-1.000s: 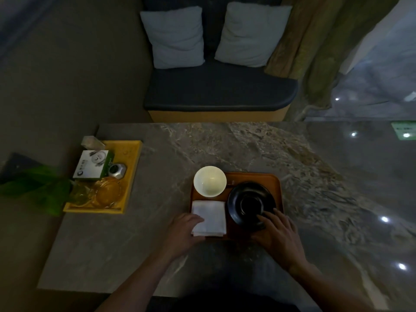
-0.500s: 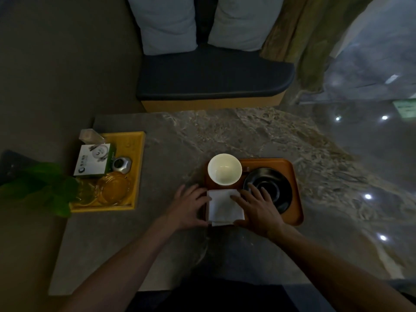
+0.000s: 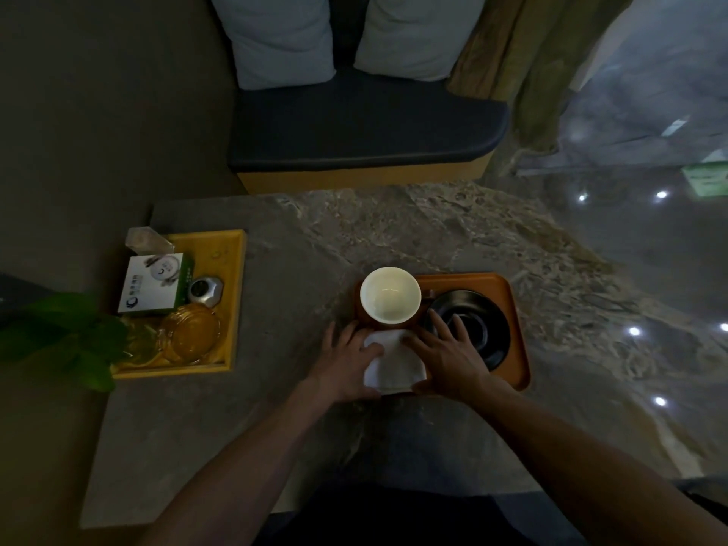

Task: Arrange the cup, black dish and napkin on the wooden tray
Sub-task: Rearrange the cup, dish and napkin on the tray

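Observation:
On the marble table lies a brown wooden tray (image 3: pixel 516 340). A white cup (image 3: pixel 390 295) stands upright at its far left corner. The black dish (image 3: pixel 478 329) fills the right half. A folded white napkin (image 3: pixel 394 366) lies at the near left. My left hand (image 3: pixel 346 364) rests flat on the napkin's left edge, fingers spread. My right hand (image 3: pixel 447 356) presses on the napkin's right edge, its fingertips reaching over the dish's rim. Neither hand grips anything.
A yellow tray (image 3: pixel 236 301) at the table's left holds a white box (image 3: pixel 155 285), a small metal pot and glass pieces. Green leaves (image 3: pixel 67 340) overhang the left edge. A dark bench with two pillows stands beyond the table.
My right hand left the black dish and came onto the napkin's right side. My left hand shifted further onto the napkin. The view moved closer and downward.

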`<act>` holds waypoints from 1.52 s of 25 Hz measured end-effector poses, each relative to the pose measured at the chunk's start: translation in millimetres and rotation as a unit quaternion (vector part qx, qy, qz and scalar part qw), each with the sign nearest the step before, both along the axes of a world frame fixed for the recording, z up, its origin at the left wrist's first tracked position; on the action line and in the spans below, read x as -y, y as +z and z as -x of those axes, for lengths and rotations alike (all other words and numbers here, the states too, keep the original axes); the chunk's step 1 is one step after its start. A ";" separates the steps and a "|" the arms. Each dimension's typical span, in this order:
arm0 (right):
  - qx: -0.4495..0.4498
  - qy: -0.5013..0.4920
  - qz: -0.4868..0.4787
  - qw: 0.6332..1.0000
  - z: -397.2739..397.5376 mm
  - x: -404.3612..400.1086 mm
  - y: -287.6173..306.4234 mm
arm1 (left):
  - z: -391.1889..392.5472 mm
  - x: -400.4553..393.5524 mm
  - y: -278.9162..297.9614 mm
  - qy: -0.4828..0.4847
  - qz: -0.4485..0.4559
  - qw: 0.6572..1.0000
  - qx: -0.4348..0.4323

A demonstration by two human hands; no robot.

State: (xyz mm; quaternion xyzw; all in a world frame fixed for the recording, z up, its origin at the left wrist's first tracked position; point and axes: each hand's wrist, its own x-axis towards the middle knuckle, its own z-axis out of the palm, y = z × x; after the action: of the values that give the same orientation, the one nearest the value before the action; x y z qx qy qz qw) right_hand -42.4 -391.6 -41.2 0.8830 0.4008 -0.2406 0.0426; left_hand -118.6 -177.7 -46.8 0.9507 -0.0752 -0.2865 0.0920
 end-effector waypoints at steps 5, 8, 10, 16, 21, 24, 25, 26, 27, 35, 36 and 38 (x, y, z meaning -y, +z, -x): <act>-0.002 -0.004 -0.018 1.000 -0.1 0.0 -0.7 | 2.0 -2.4 -7.1 -0.008 -0.003 1.000 0.015; -0.005 -0.014 -0.027 1.000 2.4 1.6 -4.3 | 1.7 -4.9 -7.5 -0.016 -0.007 1.000 0.018; -0.010 -0.017 -0.036 0.999 3.3 2.9 -5.8 | 2.0 -5.6 -6.5 -0.021 -0.006 1.000 0.014; -0.017 -0.012 -0.020 1.000 2.3 3.9 -4.0 | 5.7 -2.5 0.1 -0.015 -0.012 1.000 0.012; -0.010 -0.003 -0.005 1.000 1.2 3.3 -3.1 | 13.6 -4.2 -2.9 -0.003 0.000 1.000 0.025; -0.006 0.004 -0.006 1.000 -0.3 1.5 -4.3 | 7.7 -11.7 -3.5 -0.014 0.011 1.000 0.016; -0.006 0.006 -0.005 1.000 -1.1 0.7 -4.2 | 6.2 -13.9 -4.1 -0.021 0.012 1.000 0.014; -0.008 0.008 -0.005 1.000 -2.0 -0.1 -4.0 | 5.5 -15.4 -5.0 -0.026 0.012 0.999 0.014; -0.009 0.010 -0.006 1.000 -2.6 -0.6 -4.2 | 6.3 -15.8 -6.3 -0.028 0.011 0.999 0.016; -0.017 0.017 -0.016 1.000 0.4 8.7 -5.2 | 18.9 -9.3 -11.6 -0.032 -0.009 0.999 0.039; -0.018 0.017 -0.011 1.000 1.8 9.9 -6.4 | 19.4 -9.3 -11.3 -0.039 -0.015 0.998 0.037; -0.019 0.018 -0.005 1.000 4.6 11.7 -9.6 | 20.1 -9.2 -9.7 -0.045 -0.017 0.998 0.035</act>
State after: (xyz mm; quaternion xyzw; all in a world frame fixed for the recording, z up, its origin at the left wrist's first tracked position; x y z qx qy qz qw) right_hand -47.0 -403.3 -50.8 0.8709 0.4188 -0.2547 0.0353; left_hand -138.7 -168.4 -56.5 0.9572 -0.1159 -0.2585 0.0600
